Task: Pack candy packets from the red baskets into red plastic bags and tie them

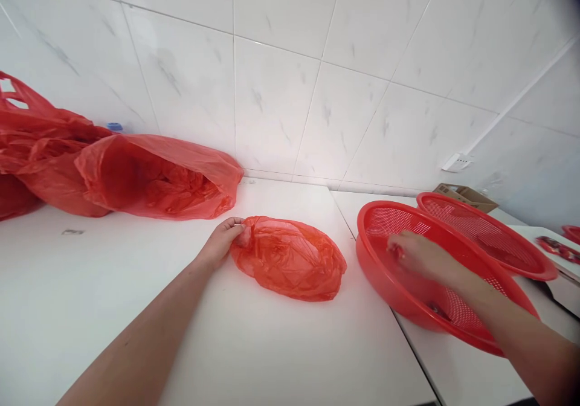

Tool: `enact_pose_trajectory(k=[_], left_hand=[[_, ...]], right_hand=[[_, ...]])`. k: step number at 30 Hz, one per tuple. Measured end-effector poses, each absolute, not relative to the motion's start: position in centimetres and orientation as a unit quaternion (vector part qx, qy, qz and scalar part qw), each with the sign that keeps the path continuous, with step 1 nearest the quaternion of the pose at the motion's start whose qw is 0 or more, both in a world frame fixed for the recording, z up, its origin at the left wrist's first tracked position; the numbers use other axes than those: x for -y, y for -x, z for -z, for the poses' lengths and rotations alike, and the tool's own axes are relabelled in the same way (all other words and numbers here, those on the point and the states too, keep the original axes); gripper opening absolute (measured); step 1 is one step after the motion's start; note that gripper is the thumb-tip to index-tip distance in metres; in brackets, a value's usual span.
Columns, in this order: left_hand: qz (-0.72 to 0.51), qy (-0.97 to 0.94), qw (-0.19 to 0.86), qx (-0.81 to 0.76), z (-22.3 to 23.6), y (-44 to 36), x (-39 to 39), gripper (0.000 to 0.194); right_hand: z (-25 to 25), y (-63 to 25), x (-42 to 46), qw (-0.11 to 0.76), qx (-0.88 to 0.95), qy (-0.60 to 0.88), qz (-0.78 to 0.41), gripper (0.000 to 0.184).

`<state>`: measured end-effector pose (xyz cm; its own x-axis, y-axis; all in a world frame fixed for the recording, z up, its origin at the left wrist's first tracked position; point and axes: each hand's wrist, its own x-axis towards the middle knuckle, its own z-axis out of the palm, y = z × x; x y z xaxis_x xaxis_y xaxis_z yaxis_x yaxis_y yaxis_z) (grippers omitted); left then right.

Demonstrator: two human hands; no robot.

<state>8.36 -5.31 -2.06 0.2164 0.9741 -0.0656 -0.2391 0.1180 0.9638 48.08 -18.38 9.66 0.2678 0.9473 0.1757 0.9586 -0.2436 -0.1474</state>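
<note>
White counter [281,351]: flat beneath the left hand [222,243], a seam running off to its right.
Left-hand grip: thumb and fingers pinch the edge of a red plastic pouch [294,261].
Red plastic pouch: lies just right of the left hand, mouth upward; probably very light, limp, slippery and easily torn.
Best hold: a gathered fold of its rim, since one stretched layer could slip or rip.
Right hand [410,254]: blurred, fingers curled inside a red colander [378,276]; I cannot tell whether they grip the small red bit [397,251] there.
Red colander: around the right hand; looks stiff, its rim the sturdy place to hold.
Large red bag [163,176]: beyond the left hand, slack and soft-looking.
Second colander [480,231]: beyond the right hand.
</note>
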Motion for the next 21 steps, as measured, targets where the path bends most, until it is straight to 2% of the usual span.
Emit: enact_pose_trajectory(k=[2, 4, 6, 9, 12, 16, 18, 21], left_hand=[[-0.482, -0.463, 0.626, -0.403, 2.2, -8.3, 5.2, 0.022], [-0.482, -0.466, 0.622, -0.404, 2.2, -8.3, 5.2, 0.021], [-0.481, -0.472, 0.618, -0.405, 2.2, -8.4, 5.3, 0.021], [-0.477, -0.486, 0.611, -0.404, 2.1, -8.4, 5.5, 0.021], [-0.472, -0.501, 0.600, -0.408, 2.3, -8.4, 5.6, 0.022], [-0.475, -0.510, 0.587, -0.412, 2.6, -8.4, 5.4, 0.023], [-0.477, -0.509, 0.587, -0.411, 2.7, -8.4, 5.3, 0.023], [-0.477, -0.505, 0.594, -0.407, 2.6, -8.4, 5.2, 0.022]], right_hand=[[-12.2, -47.6, 17.4, 0.081, 0.651, 0.752, 0.055, 0.012], [-14.3, -45.4, 16.6, 0.116, 0.656, 0.740, 0.093, 0.011], [-14.9, -41.8, 15.9, 0.154, 0.707, 0.689, 0.046, 0.015], [-12.2, -35.2, 14.6, 0.118, 0.810, 0.573, -0.051, 0.022], [-7.9, -30.4, 12.7, 0.057, 0.869, 0.491, -0.035, 0.026], [-6.5, -29.6, 11.1, 0.066, 0.875, 0.478, 0.025, 0.031], [-8.1, -31.8, 11.4, 0.111, 0.857, 0.503, 0.013, 0.033], [-11.0, -37.5, 13.2, 0.159, 0.764, 0.625, 0.007, 0.028]])
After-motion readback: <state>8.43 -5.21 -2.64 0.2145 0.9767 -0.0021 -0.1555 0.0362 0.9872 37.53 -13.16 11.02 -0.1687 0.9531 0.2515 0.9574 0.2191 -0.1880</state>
